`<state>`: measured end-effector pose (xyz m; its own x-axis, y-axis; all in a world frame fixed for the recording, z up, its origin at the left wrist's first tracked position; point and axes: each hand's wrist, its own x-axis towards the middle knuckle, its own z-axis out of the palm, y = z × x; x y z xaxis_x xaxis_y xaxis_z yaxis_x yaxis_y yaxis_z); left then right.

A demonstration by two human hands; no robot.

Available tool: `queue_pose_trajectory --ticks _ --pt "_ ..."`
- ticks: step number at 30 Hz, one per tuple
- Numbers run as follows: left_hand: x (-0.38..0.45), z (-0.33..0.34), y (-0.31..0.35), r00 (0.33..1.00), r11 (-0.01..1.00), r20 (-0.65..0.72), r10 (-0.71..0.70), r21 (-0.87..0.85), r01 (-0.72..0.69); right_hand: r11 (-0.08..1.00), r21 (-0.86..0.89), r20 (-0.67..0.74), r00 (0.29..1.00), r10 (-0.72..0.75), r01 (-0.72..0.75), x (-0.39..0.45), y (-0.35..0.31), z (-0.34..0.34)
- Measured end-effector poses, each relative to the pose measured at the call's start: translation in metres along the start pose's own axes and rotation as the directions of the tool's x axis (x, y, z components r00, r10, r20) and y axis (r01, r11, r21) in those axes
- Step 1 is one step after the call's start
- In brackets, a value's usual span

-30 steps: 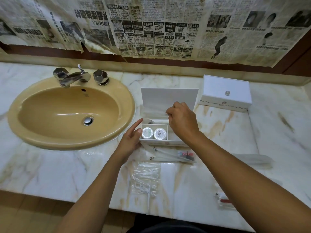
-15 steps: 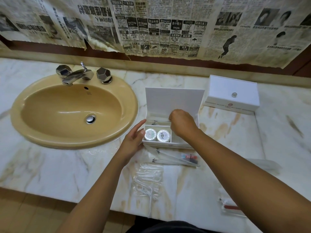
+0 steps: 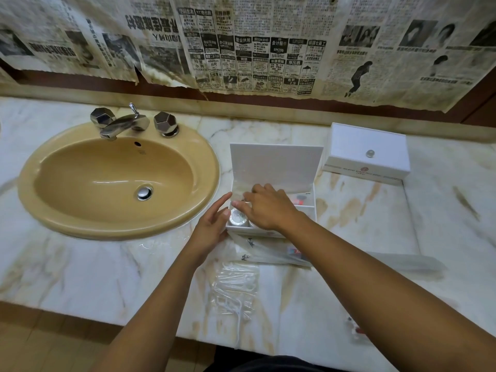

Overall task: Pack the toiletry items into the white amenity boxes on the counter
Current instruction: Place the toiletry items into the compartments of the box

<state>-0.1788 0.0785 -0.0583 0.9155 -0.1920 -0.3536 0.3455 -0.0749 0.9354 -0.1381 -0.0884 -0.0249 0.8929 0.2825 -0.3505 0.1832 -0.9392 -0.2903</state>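
Note:
An open white amenity box [image 3: 311, 210] stands mid-counter with its lid [image 3: 276, 165] upright. A round white jar [image 3: 238, 218] sits in its front left compartment, and a red-tipped item [image 3: 299, 201] lies in the rear right one. My right hand [image 3: 268, 208] reaches over the box, its fingertips pinching a clear plastic packet [image 3: 239, 191] above the rear left part. My left hand [image 3: 213, 224] rests with straight fingers against the box's left wall. A second white box [image 3: 367, 154] stands shut at the back right.
Wrapped toothbrush packets [image 3: 271, 251] lie just in front of the open box, with clear packets [image 3: 236, 285] nearer the counter's front edge. A long clear sleeve [image 3: 402, 261] and a small red-marked sachet [image 3: 355, 331] lie on the right. A beige sink [image 3: 118, 181] fills the left.
My right hand has slid from the box's middle rear to its left side, low over the jars. My left hand has stayed at the left wall.

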Motion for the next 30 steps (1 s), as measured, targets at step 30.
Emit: queue_pose_trajectory --ticks 30 --pt "-0.004 0.003 -0.001 0.999 0.998 -0.034 0.017 0.056 -0.015 0.995 0.096 -0.115 0.993 -0.001 0.012 -0.096 0.005 0.046"
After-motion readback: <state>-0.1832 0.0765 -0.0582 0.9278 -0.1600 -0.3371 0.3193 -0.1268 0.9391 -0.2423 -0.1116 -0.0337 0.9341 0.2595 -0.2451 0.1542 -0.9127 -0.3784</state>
